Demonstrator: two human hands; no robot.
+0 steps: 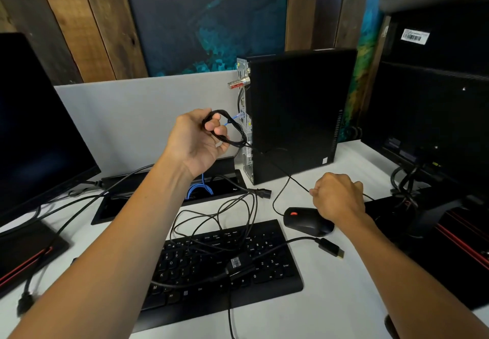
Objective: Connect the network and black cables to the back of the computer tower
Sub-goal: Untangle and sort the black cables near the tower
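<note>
Black cables first: from the head view, your left hand [197,140] holds a coiled bundle of thin black cable [232,132] just beside the rear panel of the upright black computer tower [296,116] at the table's [344,299] back edge. Your right hand [337,196] is curled in a grip on the same cable's straight run. The blue network cable [230,121] already reaches the panel. Pull the line taut and, I judge, you could tug that blue plug loose or snag the black mouse [307,219].
</note>
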